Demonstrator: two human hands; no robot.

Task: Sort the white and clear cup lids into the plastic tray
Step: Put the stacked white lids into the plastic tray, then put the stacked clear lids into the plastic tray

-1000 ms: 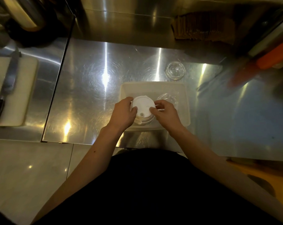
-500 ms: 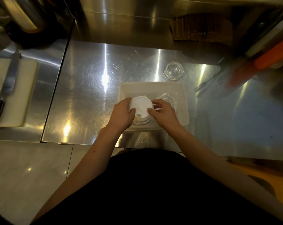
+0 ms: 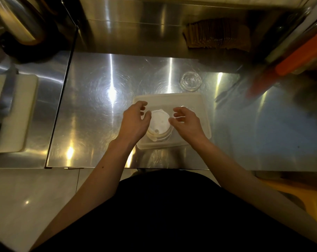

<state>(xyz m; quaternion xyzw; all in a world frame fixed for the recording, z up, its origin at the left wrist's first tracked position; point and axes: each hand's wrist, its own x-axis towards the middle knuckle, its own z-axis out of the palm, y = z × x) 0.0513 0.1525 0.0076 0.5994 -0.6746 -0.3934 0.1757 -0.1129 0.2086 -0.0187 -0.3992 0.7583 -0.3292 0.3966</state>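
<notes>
a stack of round white plastic cup lids (image 3: 159, 122) sits in the near left part of the pale rectangular plastic tray (image 3: 199, 99) on the shiny steel table (image 3: 99, 110). the left hand (image 3: 135, 122) and right hand (image 3: 187, 122) hover either side of the stack, fingers spread and holding nothing. a clear domed lid (image 3: 190, 82) lies on the table just beyond the tray; another clear lid (image 3: 187, 107) shows in the tray behind the right hand.

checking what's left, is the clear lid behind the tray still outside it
Yes, the clear lid sits on the steel counter beyond the plastic tray.
</notes>
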